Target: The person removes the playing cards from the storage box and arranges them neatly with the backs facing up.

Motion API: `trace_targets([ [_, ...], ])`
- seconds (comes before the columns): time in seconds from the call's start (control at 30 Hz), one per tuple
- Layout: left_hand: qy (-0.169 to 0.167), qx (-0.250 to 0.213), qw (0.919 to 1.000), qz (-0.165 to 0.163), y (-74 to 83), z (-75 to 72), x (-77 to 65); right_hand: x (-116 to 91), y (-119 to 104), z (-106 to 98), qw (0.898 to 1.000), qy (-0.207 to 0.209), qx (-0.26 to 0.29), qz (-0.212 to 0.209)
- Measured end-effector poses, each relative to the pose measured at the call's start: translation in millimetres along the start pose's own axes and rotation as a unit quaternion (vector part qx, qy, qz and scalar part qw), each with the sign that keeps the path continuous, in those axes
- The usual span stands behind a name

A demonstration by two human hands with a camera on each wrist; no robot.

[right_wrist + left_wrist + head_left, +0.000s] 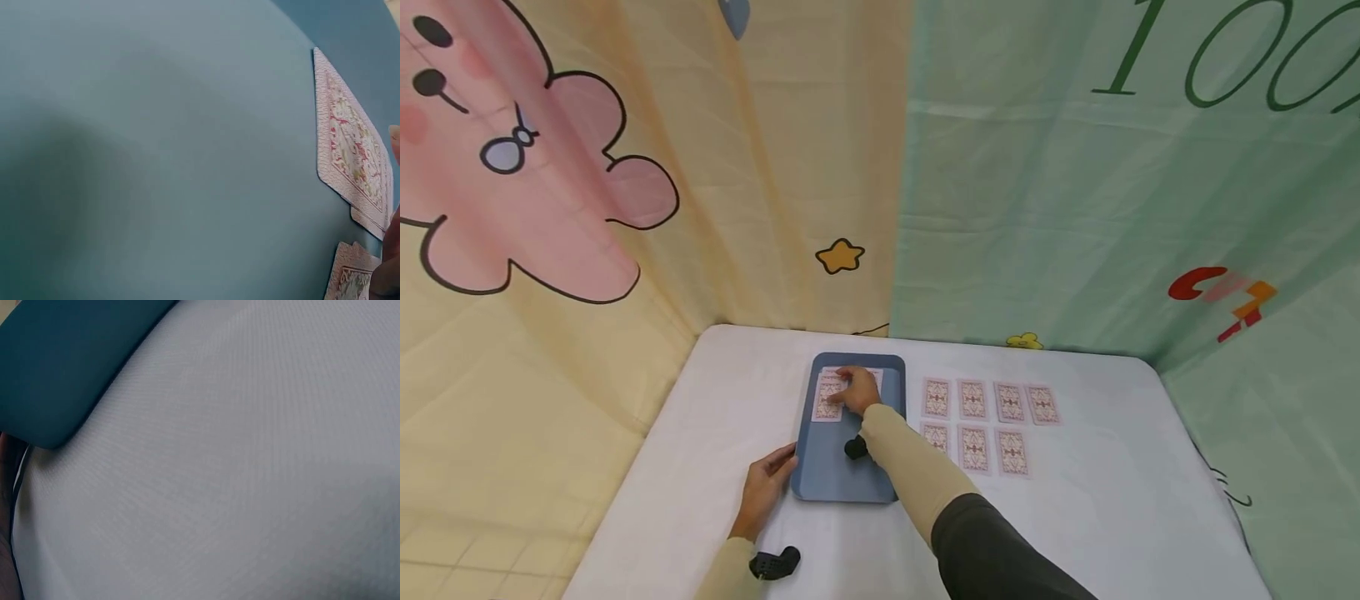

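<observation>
A blue-grey tray (831, 467) lies on the white table. At its far end, patterned playing cards (827, 408) rest face down, some overlapping, with more partly hidden behind my right hand. My right hand (859, 390) reaches over these cards, thumb and forefinger spread apart, fingertips right at the far left card. The right wrist view catches only bits of that hand (390, 262) beside the cards (353, 144). My left hand (763, 487) rests its fingertips against the tray's near left edge. In the left wrist view, the tray (69, 369) overhangs part of a finger.
Right of the tray, face-down cards (973, 400) lie in two rows, the nearer row (974, 450) partly behind my right sleeve. Each wrist wears a black camera piece. A printed curtain (1000, 208) hangs behind the table (1097, 500).
</observation>
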State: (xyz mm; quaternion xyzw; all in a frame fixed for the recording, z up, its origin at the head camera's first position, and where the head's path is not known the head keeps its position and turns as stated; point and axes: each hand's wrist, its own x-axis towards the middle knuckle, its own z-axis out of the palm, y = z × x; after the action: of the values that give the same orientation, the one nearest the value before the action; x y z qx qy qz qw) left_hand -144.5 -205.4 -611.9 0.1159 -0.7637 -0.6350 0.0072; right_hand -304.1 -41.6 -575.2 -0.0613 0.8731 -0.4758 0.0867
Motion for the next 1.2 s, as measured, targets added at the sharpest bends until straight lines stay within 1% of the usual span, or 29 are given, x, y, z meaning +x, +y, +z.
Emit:
trace_targets([
  [0.07,0.000,-0.009,0.9999,-0.005,0.5,-0.2,0.0,0.9,-0.9,1.4,1.000,-0.003,-0.004,0.005],
  [0.2,-0.005,-0.011,0.9999,-0.008,0.4,-0.6,0.1,2.3,-1.0,4.3,1.000,-0.005,-0.022,0.022],
  [0.23,-0.006,-0.014,0.9998,-0.013,0.2,0.2,-0.1,2.1,-0.4,4.6,0.999,-0.006,-0.026,0.026],
  [0.33,-0.011,-0.014,0.9998,-0.011,-1.1,1.5,-0.3,1.7,0.1,5.9,0.999,-0.012,-0.033,0.031],
  [0.43,-0.012,-0.019,0.9997,-0.008,-2.1,1.7,-0.7,1.2,-1.5,6.7,0.999,-0.024,-0.038,0.031],
  [0.57,-0.010,-0.019,0.9997,-0.008,-2.0,0.8,-0.8,-0.1,-4.4,7.0,0.997,-0.041,-0.060,0.033],
  [0.77,-0.008,-0.017,0.9998,-0.010,-1.1,0.1,-0.1,0.3,-4.6,10.1,0.995,-0.046,-0.089,0.019],
  [1.0,-0.012,-0.011,0.9998,-0.011,-0.5,0.2,-1.6,-2.2,-5.5,12.7,0.996,-0.051,-0.078,0.018],
  [1.2,-0.013,-0.015,0.9997,-0.011,0.1,0.4,-1.3,-2.3,-4.8,15.7,0.995,-0.049,-0.083,0.017],
])
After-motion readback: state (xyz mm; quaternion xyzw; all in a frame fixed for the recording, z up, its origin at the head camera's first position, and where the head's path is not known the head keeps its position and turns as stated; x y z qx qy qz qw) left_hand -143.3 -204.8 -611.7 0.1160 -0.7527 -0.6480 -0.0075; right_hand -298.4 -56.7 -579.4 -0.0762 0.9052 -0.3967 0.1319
